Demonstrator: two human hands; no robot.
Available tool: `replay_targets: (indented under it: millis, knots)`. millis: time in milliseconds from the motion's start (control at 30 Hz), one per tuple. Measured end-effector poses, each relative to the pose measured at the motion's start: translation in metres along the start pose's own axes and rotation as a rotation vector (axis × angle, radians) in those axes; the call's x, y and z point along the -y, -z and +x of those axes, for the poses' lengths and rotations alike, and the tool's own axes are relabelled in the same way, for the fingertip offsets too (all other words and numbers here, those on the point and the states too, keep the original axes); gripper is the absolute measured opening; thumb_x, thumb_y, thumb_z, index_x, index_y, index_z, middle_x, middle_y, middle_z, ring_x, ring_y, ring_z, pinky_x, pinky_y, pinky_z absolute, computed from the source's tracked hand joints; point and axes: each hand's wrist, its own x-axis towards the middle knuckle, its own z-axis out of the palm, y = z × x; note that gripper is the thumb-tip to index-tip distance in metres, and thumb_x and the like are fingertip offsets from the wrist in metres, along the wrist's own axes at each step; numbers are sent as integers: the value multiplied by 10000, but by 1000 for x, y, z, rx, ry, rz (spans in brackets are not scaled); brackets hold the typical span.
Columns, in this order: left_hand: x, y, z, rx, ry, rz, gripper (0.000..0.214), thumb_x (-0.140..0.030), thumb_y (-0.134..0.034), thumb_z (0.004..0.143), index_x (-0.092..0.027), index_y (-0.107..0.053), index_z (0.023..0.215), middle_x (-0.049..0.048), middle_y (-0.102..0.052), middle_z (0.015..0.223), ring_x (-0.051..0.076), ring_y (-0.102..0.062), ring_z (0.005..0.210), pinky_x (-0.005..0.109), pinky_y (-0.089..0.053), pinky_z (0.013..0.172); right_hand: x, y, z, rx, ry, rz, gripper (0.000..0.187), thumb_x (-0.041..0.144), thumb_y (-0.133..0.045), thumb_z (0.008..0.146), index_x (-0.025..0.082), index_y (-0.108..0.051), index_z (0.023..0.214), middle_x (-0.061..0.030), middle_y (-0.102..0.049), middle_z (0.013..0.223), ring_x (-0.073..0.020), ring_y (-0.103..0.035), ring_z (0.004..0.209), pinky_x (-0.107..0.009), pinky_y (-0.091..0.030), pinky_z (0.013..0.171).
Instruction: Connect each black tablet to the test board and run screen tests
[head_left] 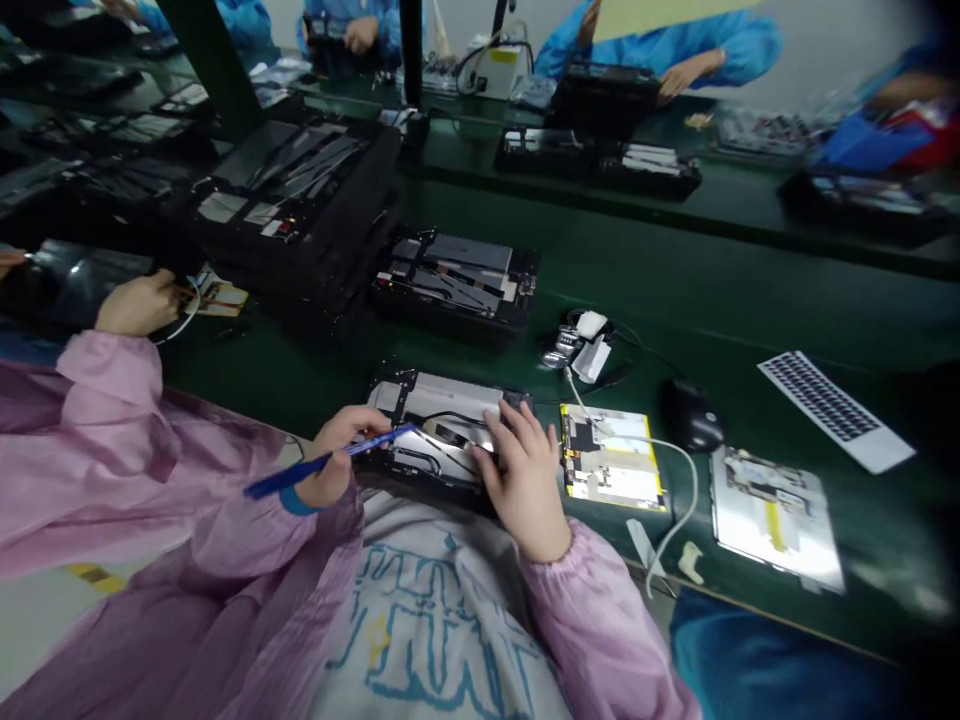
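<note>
Head view, sole entry. Open device housing (442, 389): black rim, silver-grey inside, dark strips across; lies at the near edge of the counter (637, 270). Left hand (325, 465): closed about a blue pen-like tool (289, 476), its tip over the housing. Right hand (523, 480): fingers spread on the housing's right part, apart from the left. I judge the step as work on the inside; the next move, I think, calls for a steady right palm.

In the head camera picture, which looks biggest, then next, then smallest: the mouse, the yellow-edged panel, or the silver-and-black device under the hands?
1. Silver-and-black device, even partly covered
2. Yellow-edged panel
3. Mouse
</note>
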Motion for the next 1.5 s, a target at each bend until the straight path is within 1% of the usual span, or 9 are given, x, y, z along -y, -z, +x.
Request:
replay_targets:
  millis: [167,333,433,633,800,1000,1133,1300,1500]
  knots:
    - [-27,-56,25,413,85,-262,381,-473,-466,929,-134,-599,817,56,-583,768,103,-526,603,236,-435,573,14,30,10,11,297,271,187,268,-436,941,224,-600,1018,-94,-615,1092,-249,-514,1159,-474,-422,992]
    - [-31,-68,37,311,181,-380,304,-412,-505,912,-136,-582,810,42,-585,766,78,-536,551,184,-405,463,-33,48,39,-136,199,209,255,251,-370,956,215,-554,783,-73,-632,883,-208,-577,908,-409,-472,846]
    - [-31,-76,42,359,304,-304,199,-323,-531,880,-136,-591,851,31,-605,733,84,-556,567,179,-431,485,-83,46,73,-255,26,4,266,287,-379,937,205,-530,734,-144,-654,1101,-258,-569,1084,-473,-431,966]
    - [-18,-108,46,507,388,-38,40,-143,-576,750,-143,-595,714,-2,-618,685,100,-581,650,195,-447,591,-128,18,106,-20,-104,-229,220,254,-380,919,176,-580,870,-147,-455,1464,-318,-447,1316,-657,-282,1065]
    - [-10,-114,46,550,393,90,95,-84,-563,695,-143,-557,621,-17,-580,613,92,-539,590,194,-396,558,-129,13,104,8,-126,-260,224,261,-394,920,183,-601,878,-124,-454,1469,-319,-495,1273,-742,-167,1062]
    - [-9,-110,46,628,372,105,77,-101,-566,686,-137,-581,620,11,-616,649,110,-565,614,206,-406,560,-112,31,101,-98,-85,-91,237,335,-433,923,191,-598,833,-158,-507,1401,-336,-389,1366,-676,-247,1071]
    - [-5,-106,42,447,427,-155,68,-174,-571,731,-139,-555,676,14,-606,680,106,-581,583,215,-455,552,-73,41,70,-10,-15,299,227,426,-566,869,208,-617,831,-101,-676,971,-231,-640,946,-429,-504,878]
    - [1,-100,38,155,380,-437,199,-302,-613,780,-143,-520,706,25,-607,744,91,-573,562,199,-452,501,-43,26,22,135,-247,598,222,427,-629,828,209,-661,854,-49,-692,820,-181,-641,761,-333,-521,711]
    - [0,-102,39,232,419,-337,159,-262,-603,796,-134,-538,728,20,-595,733,88,-569,591,205,-467,554,-40,16,10,93,-332,688,225,431,-659,791,211,-671,840,-51,-712,826,-194,-662,795,-346,-521,755]
